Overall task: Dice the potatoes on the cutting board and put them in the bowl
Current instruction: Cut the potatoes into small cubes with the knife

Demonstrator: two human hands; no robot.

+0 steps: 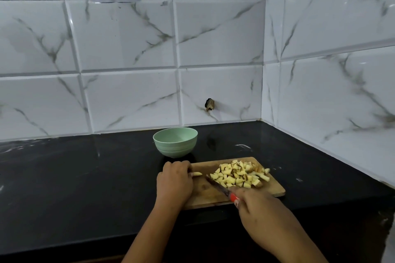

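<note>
**Potato dice (239, 175) piled on the board, bowl not yet filled**

On a black countertop (85, 177), the left hand (174, 181) is seen at the left end of the wooden cutting board (205, 195). It is knuckles up, with its fingers curled down over one end of a single pale potato strip (197, 174), which is pinned to the wood. Behind that hand, just off the board's far left corner, a green bowl (175, 149) stands upright; no potato is visible in the part of its inside that shows. Further right, a knife (217, 184) is held at a slant across the board, its tip at the left edge of the heap. Its red handle is wrapped by the right hand (256, 205) at the board's near right. The heap is spread over the board's right half, with some pieces close to the far and right edges.

The dicing is judged almost finished, with the strip to be cut and the transfer not begun. The main risk is judged to lie at the strip. It is short, and the fingertips on it are placed near where the blade must fall, so a cut made too close could nick them. Dice near the edges could also be scattered onto the counter if the heap is swept carelessly or the board is tilted too fast towards the small bowl.
</note>
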